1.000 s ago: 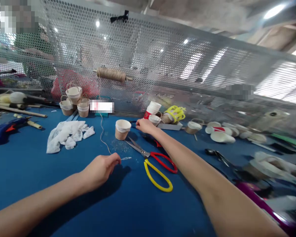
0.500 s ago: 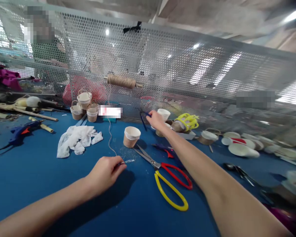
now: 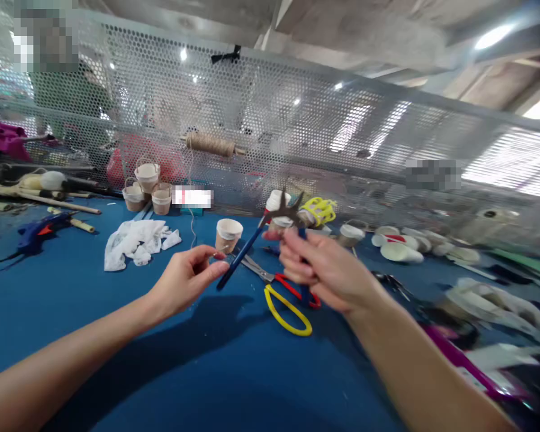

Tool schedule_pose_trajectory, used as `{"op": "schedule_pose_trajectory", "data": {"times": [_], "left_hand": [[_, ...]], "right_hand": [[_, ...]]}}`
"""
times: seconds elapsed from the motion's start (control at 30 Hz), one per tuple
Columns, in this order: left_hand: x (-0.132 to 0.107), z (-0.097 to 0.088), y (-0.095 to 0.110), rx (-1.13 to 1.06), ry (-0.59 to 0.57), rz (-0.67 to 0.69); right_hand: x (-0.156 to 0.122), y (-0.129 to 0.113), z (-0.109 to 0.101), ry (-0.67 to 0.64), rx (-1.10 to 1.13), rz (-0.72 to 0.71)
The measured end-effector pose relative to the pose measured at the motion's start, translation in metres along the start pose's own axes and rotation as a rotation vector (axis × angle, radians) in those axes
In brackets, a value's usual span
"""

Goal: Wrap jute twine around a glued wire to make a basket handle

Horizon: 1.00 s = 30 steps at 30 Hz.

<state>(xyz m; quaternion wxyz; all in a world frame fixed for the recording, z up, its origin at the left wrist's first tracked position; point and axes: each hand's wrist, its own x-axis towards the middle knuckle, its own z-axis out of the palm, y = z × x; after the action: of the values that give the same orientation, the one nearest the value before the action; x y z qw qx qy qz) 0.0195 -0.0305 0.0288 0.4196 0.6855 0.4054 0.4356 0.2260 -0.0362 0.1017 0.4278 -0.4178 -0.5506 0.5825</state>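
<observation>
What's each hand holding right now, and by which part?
The right hand holds the pliers by one blue handle, the other handle jutting free; the left hand appears to pinch the twine near its end.

Pliers [image 3: 284, 212], one pair; scissors [image 3: 267, 277], one pair. Grouped pots [image 3: 147, 178] at left number three. Twine spools [image 3: 210, 144] number one.

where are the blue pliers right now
Near the middle of the head view, the blue pliers are spread open in the right hand, one handle slanting toward the left hand, with the scissors behind.
</observation>
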Motion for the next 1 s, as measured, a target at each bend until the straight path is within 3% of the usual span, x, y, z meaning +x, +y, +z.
{"op": "schedule_pose_trajectory", "data": {"times": [0.13, 0.23, 0.3, 0.4, 0.53, 0.77, 0.87, 1.0], "left_hand": [[-0.011, 0.012, 0.000, -0.028, -0.201, -0.045], [-0.017, 0.021, -0.004, -0.029, -0.243, -0.064], [-0.018, 0.026, -0.007, -0.096, -0.290, -0.071], [-0.017, 0.027, -0.009, -0.126, -0.335, -0.110], [-0.013, 0.022, -0.007, -0.029, -0.298, -0.142], [-0.010, 0.019, -0.005, -0.170, -0.167, -0.200], [-0.012, 0.020, -0.003, -0.180, -0.158, -0.162], [-0.015, 0.021, 0.000, -0.179, -0.115, -0.086]], "right_hand": [[-0.019, 0.040, 0.020, -0.030, 0.198, 0.118], [-0.017, 0.065, 0.027, -0.054, 0.366, 0.038], [-0.015, 0.077, 0.028, -0.160, 0.461, 0.016], [-0.014, 0.085, 0.025, -0.211, 0.464, 0.029], [-0.017, 0.084, 0.017, -0.065, 0.219, -0.060], [-0.030, 0.082, 0.021, 0.088, -0.630, -0.192], [-0.031, 0.084, 0.024, 0.128, -0.827, -0.250], [-0.028, 0.088, 0.022, 0.124, -0.928, -0.320]]}}
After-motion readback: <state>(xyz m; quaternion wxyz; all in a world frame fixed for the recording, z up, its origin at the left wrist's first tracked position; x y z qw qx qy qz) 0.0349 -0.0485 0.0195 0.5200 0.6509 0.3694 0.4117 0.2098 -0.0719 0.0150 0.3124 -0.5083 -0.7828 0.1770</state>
